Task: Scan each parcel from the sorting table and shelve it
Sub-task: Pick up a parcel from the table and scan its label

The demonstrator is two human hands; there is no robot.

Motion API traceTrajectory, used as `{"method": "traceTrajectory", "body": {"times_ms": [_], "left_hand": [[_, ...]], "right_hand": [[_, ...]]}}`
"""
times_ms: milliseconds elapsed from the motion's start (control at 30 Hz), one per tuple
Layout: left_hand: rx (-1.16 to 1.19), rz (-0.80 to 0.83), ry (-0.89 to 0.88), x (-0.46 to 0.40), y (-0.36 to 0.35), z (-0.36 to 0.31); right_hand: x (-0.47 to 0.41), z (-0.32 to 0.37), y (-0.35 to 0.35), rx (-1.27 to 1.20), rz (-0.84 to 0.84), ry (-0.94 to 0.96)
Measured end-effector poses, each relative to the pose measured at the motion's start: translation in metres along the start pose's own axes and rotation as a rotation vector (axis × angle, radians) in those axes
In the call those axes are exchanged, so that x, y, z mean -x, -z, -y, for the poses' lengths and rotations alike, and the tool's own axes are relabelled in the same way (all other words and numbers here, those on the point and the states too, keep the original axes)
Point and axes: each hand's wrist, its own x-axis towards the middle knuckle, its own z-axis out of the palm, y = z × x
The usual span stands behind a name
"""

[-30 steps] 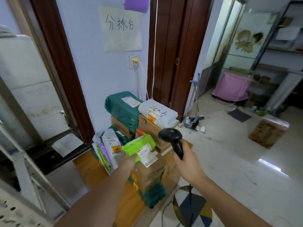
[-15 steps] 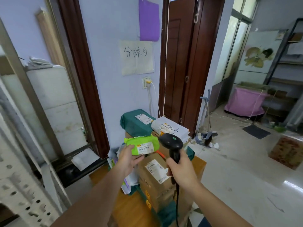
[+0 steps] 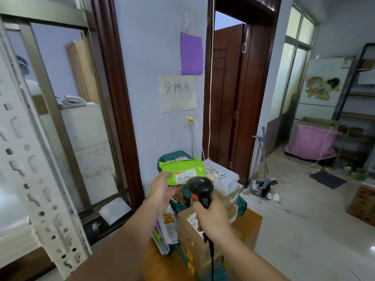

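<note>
My left hand (image 3: 164, 191) holds a bright green parcel (image 3: 182, 170) by its left end, raised above the pile with its barcode label facing me. My right hand (image 3: 213, 220) grips the handle of a black barcode scanner (image 3: 199, 186), whose head sits just below the label. Under both hands the wooden sorting table (image 3: 248, 226) carries a pile: a cardboard box (image 3: 190, 226), a white bag with handwriting (image 3: 220, 176), dark green bags and thin mailers standing on edge.
A perforated white metal shelf upright (image 3: 30, 179) stands close at the left. Behind the pile are the wall with a paper sign (image 3: 178, 93), a socket and brown door frames. A broom and dustpan (image 3: 262, 183) lean at the right; open tiled floor beyond.
My left hand has lifted the green parcel off the pile and turned its label toward me. The scanner has risen with it, and my view has tilted upward.
</note>
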Motion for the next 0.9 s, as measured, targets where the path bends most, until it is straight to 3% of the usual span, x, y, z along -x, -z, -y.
{"method": "traceTrajectory", "body": {"times_ms": [400, 900], "left_hand": [[0.007, -0.02, 0.03, 0.004, -0.003, 0.002], [0.046, 0.031, 0.056, 0.03, 0.002, -0.004]], "right_hand": [[0.004, 0.002, -0.008, 0.054, 0.049, -0.039], [0.031, 0.011, -0.011, 0.003, -0.043, -0.035]]}}
